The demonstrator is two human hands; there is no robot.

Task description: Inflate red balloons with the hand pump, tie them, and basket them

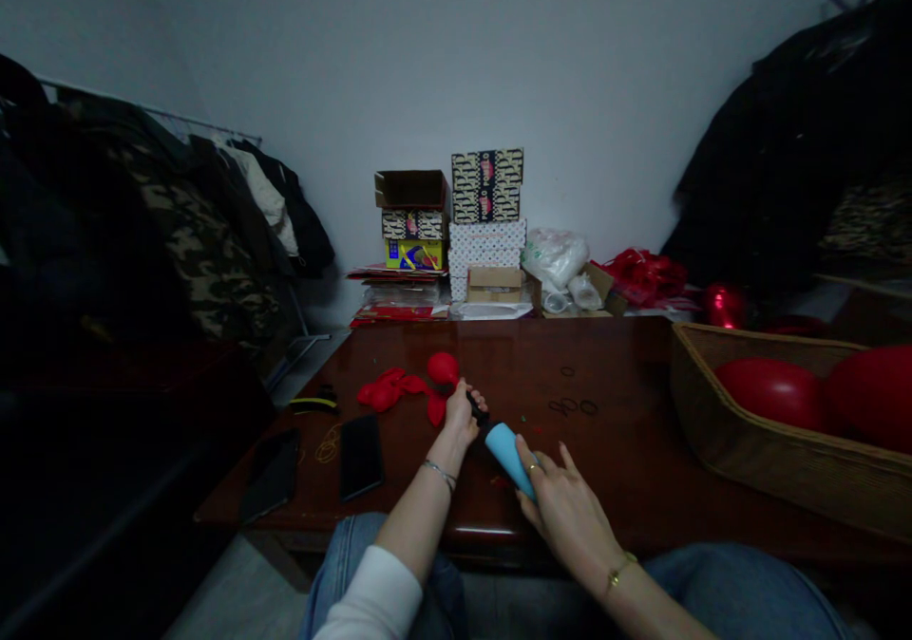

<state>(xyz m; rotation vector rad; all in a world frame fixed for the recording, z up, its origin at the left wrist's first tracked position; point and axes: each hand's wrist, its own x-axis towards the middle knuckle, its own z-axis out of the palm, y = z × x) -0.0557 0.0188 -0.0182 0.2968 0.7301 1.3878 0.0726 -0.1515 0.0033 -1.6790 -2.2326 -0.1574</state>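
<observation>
My left hand (pixel 465 412) is closed around the black nozzle end of a light blue balloon pump (pixel 507 455), where the neck of a small, partly filled red balloon (pixel 443 368) appears to meet it. The exact join is hidden by my fingers. Lower down, my right hand (pixel 560 498) grips the blue barrel of the pump, with some fingers lifted off it. Just left of my left hand, limp red balloons (pixel 385 389) lie in a heap on the brown table (pixel 627 374).
Phone-like dark slabs (pixel 361 457), tan rubber bands (pixel 327 444) and a black-and-yellow tool (pixel 313 404) lie at the left. Black loops (pixel 562 406) lie right of centre. A wicker basket (pixel 784 460) holds large red balloons (pixel 773 393). Stacked boxes (pixel 487 246) stand behind.
</observation>
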